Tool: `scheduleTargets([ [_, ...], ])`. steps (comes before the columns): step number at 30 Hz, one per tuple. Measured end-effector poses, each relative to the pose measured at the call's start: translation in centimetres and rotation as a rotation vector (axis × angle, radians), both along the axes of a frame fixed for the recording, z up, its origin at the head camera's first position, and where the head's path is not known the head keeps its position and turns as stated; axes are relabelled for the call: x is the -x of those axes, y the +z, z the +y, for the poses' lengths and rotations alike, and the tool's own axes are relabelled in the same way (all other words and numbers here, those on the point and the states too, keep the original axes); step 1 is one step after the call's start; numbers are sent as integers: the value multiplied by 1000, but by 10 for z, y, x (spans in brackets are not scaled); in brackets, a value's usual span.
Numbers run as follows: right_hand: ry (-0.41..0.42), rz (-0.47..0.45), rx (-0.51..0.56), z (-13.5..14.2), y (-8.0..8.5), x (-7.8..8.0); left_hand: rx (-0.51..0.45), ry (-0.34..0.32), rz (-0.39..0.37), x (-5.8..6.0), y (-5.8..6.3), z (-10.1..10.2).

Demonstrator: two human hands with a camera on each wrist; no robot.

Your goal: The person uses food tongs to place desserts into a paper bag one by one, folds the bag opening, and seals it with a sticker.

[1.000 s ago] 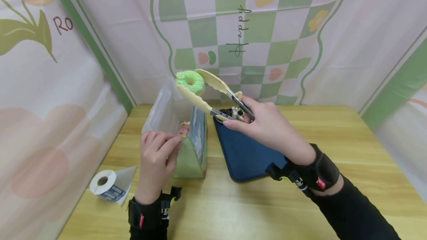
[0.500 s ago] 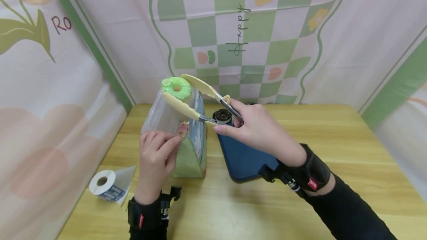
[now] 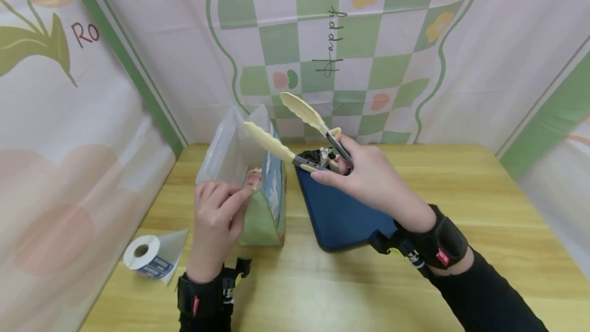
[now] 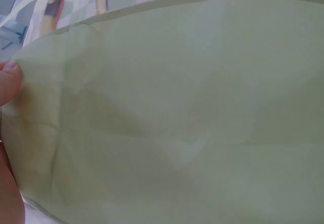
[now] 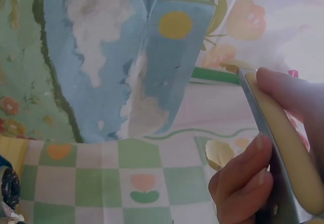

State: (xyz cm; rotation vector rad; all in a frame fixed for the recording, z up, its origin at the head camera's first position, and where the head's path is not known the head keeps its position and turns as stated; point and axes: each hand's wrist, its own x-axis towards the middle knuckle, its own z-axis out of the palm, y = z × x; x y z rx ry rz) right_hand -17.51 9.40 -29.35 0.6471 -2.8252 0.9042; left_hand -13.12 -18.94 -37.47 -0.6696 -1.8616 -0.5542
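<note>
From where I stand, the left hand (image 3: 218, 214) pinches the near edge of the upright paper bag (image 3: 260, 222), thumb and fingertips right at its rim. The bag's mouth gapes wide, its pale lining flaring up at the back and left, and something pinkish (image 3: 253, 178) shows just inside, near those fingertips.

The right hand (image 3: 371, 170) grips the tongs (image 3: 269, 142) by their metal handles, fingers wrapped round them. The tongs' cream tips are spread well apart: one reaches over the bag's mouth, the other stands up to the right of it, before the checked cloth (image 3: 318, 29).

Between the bag and the dark blue tray (image 3: 345, 219), a strip of tabletop (image 3: 415, 291) runs narrow at the back and widens toward the person. Dark pieces (image 3: 309, 157) sit at the tray's far left corner, partly behind the tongs. A label roll (image 3: 143, 252) lies just beside the table's left edge, its loose end pointing toward the left wrist. More wood stretches right of the tray.
</note>
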Motion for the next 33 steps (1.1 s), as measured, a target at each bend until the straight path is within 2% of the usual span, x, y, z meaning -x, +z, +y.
scheduleTargets([
  [13, -105, -112, 35, 24, -22, 7, -16, -20, 9, 1, -2, 1],
  [22, -147, -87, 10, 37, -46, 16, -18, -30, 17, 2, -1, 1],
  [33, -190, -130, 5, 49, -69, 27, -21, -28, 27, 4, -2, 2],
])
